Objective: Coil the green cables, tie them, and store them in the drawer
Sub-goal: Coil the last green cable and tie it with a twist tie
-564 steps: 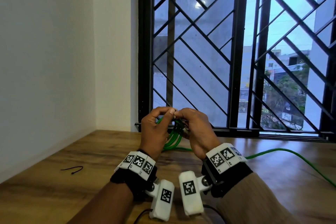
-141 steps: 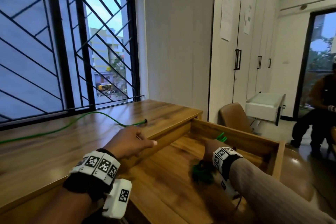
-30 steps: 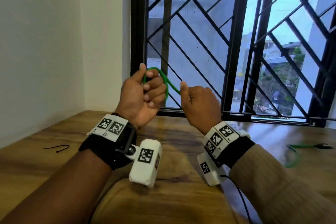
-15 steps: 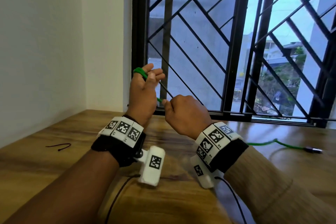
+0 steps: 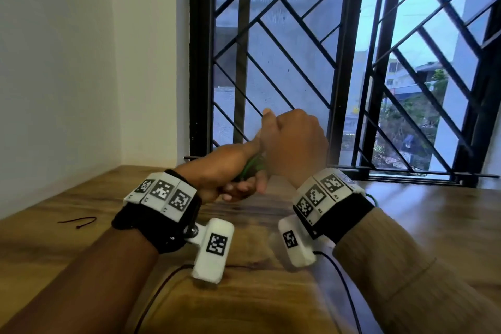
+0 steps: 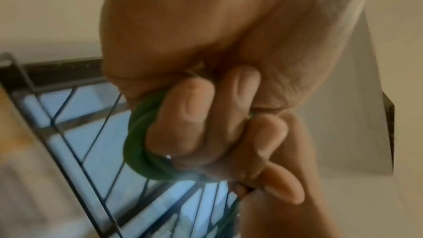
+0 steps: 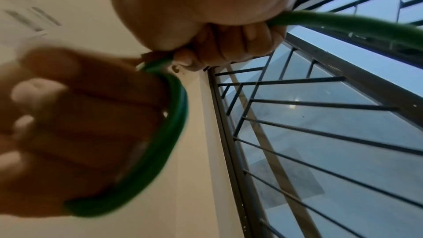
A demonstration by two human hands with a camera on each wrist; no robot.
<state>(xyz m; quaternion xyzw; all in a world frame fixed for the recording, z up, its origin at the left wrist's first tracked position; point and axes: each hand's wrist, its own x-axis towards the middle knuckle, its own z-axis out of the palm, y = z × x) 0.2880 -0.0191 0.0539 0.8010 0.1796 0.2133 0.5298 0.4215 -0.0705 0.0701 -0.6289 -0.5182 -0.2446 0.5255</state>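
While gripped, green cable point(image 6: 137, 144) loops left hand point(image 5: 227, 171), right hand point(image 5: 295, 144) adjoining

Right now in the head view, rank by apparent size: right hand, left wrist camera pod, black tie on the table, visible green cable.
1. right hand
2. left wrist camera pod, though it sits nearer the camera, so true size is unsure
3. black tie
4. green cable, mostly hidden in the hands; close to the tie

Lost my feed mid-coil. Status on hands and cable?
Left hand grips green cable loops wound round its fingers. Right hand grips the free run, feeding. Black tie lies untouched on the desk. Nothing obstructing.
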